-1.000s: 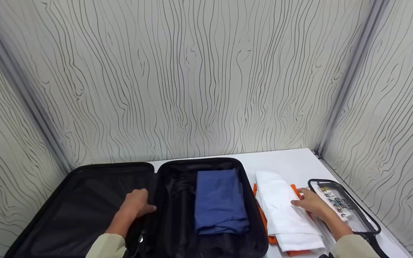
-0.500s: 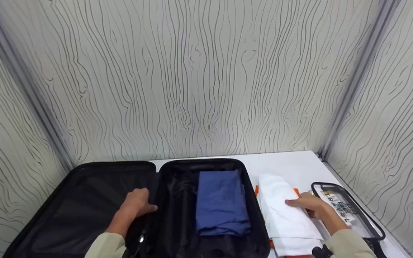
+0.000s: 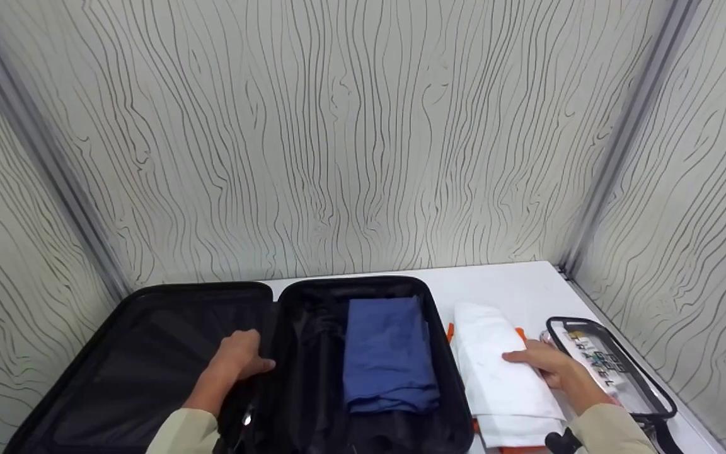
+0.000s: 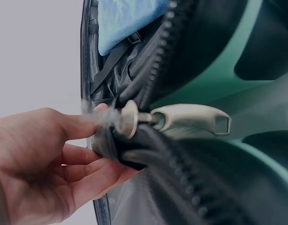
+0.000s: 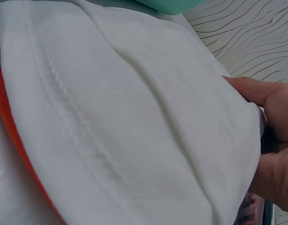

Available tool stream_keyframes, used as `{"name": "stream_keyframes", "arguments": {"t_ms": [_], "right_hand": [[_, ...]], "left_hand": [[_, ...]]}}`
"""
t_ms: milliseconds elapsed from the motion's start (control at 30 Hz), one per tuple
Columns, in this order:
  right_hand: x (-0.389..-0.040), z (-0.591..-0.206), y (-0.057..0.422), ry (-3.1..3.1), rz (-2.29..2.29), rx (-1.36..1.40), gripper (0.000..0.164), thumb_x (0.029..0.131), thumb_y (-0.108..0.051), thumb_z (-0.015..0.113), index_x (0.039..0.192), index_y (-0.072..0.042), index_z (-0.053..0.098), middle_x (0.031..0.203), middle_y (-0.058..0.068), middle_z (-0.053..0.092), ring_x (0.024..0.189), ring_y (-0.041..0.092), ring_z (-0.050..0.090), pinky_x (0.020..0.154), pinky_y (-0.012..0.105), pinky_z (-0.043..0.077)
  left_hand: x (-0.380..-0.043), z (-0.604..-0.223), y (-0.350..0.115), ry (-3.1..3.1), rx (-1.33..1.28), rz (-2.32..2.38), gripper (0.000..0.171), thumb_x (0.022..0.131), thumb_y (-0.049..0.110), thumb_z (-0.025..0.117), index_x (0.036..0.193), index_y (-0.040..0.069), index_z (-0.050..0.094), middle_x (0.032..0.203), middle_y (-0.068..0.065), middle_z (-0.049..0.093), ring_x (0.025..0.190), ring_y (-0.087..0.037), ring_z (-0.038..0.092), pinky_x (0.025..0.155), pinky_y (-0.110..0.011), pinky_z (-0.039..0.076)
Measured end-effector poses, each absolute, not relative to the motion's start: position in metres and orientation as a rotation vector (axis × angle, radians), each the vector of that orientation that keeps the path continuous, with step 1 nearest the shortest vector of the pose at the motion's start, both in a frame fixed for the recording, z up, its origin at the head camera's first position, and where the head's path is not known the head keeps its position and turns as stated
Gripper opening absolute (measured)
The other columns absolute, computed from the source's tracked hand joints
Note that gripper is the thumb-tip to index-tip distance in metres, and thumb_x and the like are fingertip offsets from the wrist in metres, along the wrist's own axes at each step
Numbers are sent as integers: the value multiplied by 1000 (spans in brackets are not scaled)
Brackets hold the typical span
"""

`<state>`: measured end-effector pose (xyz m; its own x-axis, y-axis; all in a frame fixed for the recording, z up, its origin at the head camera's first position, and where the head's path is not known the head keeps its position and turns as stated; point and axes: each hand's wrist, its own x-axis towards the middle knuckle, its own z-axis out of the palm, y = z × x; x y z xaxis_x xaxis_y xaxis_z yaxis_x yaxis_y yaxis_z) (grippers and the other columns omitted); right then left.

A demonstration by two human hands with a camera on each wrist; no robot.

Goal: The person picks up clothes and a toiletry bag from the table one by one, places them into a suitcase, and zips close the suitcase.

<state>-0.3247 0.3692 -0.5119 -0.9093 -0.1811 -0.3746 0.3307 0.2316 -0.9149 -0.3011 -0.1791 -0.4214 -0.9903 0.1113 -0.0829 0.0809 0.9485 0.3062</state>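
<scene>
An open black suitcase [image 3: 293, 378] lies on the white table. My left hand [image 3: 237, 356] is at its middle, between the two halves; in the left wrist view the thumb and fingers grip the black fabric edge [image 4: 106, 140] beside a metal zipper pull [image 4: 195, 117]. On the right, my right hand [image 3: 549, 364] pinches the side of a folded white garment [image 3: 501, 378], thumb on top and fingers beneath, partly hidden. Under the white garment shows the edge of an orange cloth [image 3: 519, 450]. A folded blue garment [image 3: 388, 353] rests in the suitcase's right half.
Right of my right hand lies a clear pouch [image 3: 615, 366] with black trim and lettering. The white tabletop [image 3: 495, 280] runs back to a patterned wall [image 3: 338, 157], with side walls at left and right.
My right hand has shifted from the orange edge onto the white garment's side, its thumb now on top of the white fabric. The left hand has stayed in place.
</scene>
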Motion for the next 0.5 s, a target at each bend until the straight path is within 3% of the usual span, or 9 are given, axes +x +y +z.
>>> {"name": "stream_keyframes", "arguments": {"t_ms": [233, 500], "right_hand": [[-323, -497, 368, 2011, -1784, -13, 56, 91, -15, 57, 131, 12, 28, 98, 7, 64, 89, 21, 65, 77, 36, 53], [-318, -471, 366, 1955, -1834, -133, 27, 93, -11, 53, 114, 4, 47, 95, 5, 66, 88, 19, 66, 76, 33, 54]], "left_hand": [[-301, -420, -179, 2999, 144, 451, 29, 79, 26, 74, 79, 4, 55, 68, -8, 53, 63, -22, 51, 64, -40, 45], [-301, -421, -179, 3021, 187, 432, 32, 78, 27, 75, 83, 2, 56, 73, -11, 56, 69, -26, 56, 68, -44, 47]]}}
